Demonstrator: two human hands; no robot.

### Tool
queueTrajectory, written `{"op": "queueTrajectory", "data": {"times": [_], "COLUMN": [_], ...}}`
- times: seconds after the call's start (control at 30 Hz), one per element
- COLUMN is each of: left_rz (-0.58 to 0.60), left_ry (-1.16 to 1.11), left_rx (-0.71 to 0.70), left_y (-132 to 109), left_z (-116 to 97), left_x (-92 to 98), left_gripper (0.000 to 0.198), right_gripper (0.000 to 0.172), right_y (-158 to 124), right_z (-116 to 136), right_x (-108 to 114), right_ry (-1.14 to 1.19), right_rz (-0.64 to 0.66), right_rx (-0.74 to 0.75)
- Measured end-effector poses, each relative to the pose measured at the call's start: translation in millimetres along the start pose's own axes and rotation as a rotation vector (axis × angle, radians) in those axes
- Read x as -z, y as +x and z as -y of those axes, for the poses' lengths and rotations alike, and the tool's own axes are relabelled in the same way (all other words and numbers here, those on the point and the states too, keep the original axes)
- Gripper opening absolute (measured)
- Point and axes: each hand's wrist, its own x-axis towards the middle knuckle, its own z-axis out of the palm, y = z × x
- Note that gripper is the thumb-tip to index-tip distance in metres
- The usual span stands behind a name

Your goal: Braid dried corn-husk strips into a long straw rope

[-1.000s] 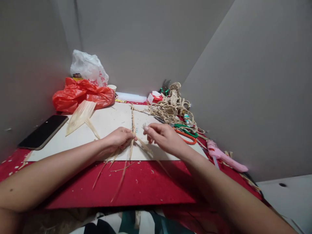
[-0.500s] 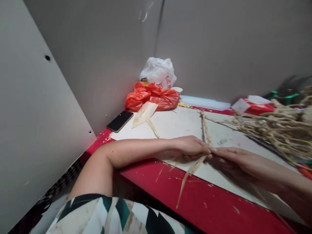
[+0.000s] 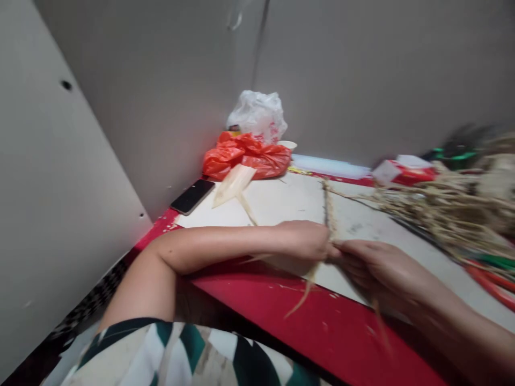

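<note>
A thin braided cord of dried plant fibre (image 3: 330,212) runs from the far side of the white board down to my hands. My left hand (image 3: 306,239) is closed around its near end, knuckles up. Beside it, touching at the fingertips, my right hand (image 3: 372,260) pinches the fibre at the same spot. Loose pale strips (image 3: 302,300) hang below the left hand over the red edge, and another blurred strip (image 3: 380,321) hangs under the right hand. The exact finger grip is partly hidden. A wide flat piece of dry husk (image 3: 234,185) lies beyond my left forearm.
The white board (image 3: 277,201) lies on a red table (image 3: 265,305). A phone (image 3: 193,197) sits at left, with a red plastic bag (image 3: 249,158) and a white bag (image 3: 257,115) behind. A bundle of cords (image 3: 438,206) and orange-red handles (image 3: 488,284) are at right.
My hands have drawn closer together, the left turning over with its knuckles up. The hanging strips have shifted, one now under my right hand. The whole view has moved slightly.
</note>
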Motion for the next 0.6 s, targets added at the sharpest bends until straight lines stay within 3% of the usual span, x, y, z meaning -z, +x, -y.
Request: {"op": "queueTrajectory", "data": {"times": [0.03, 0.2, 0.4, 0.53, 0.6], "left_rz": [-0.011, -0.029, -0.042, 0.100, 0.109], "left_ry": [0.016, 0.140, 0.264, 0.126, -0.035], "left_rx": [-0.012, -0.075, -0.088, -0.270, -0.330], "left_y": [-2, 1, -9, -29, -31], "left_z": [-2, -4, -13, -32, -34], "left_x": [-1.4, -18.2, -34.2, -27.7, -17.6], "left_gripper": [0.033, 0.025, 0.038, 0.027, 0.029], "right_gripper": [0.035, 0.039, 0.027, 0.015, 0.015], "right_y": [-3, 1, -1, -2, -1], "right_z": [3, 8, 8, 10, 10], "right_x": [-3, -5, -1, 4, 8], "right_ry": [0.095, 0.393, 0.441, 0.462, 0.478], "right_rz": [-0.034, 0.046, 0.042, 0.105, 0.136], "right_rx": [0.005, -0.022, -0.016, -0.014, 0.000]}}
